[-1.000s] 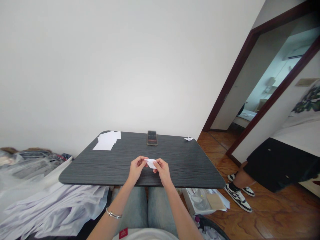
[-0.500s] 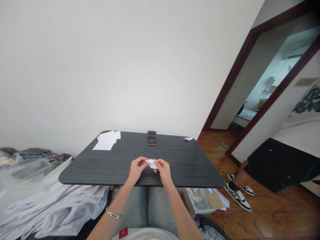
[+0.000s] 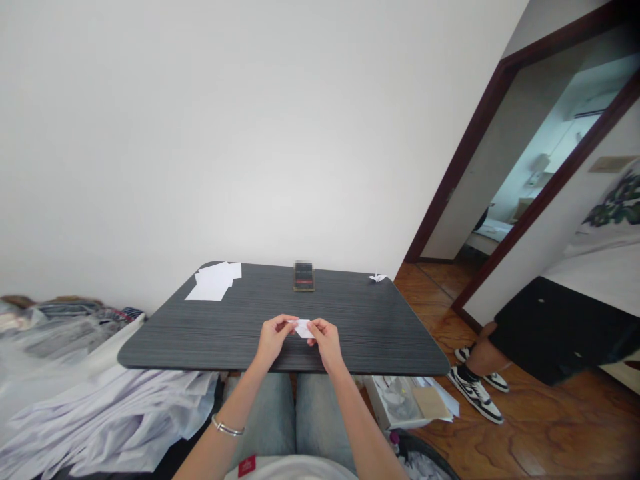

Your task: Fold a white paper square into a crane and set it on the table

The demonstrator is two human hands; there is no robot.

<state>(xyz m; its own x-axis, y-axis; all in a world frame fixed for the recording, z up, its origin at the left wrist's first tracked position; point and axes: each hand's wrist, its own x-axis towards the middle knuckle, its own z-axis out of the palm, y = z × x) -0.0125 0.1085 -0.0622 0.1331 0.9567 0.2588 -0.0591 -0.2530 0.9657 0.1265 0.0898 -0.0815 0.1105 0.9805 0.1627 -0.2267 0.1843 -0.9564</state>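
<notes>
A small piece of folded white paper is held between my two hands, just above the near part of the dark table. My left hand pinches its left end between thumb and fingers. At its right side, my right hand grips it with the thumb on top. The fingers cover part of the paper, and its finer folds are too small to make out. A folded paper crane stands at the table's far right corner. Several white paper sheets lie overlapping at the far left.
A phone leans on a stand at the table's back edge, before the wall. Clothes in plastic are heaped at the left. Below the right edge are a white box and a bin. Another person stands at the right.
The folded paper has tilted slightly and its shape between my fingers looks flatter. Both hands stay almost in the same place, still gripping it.
</notes>
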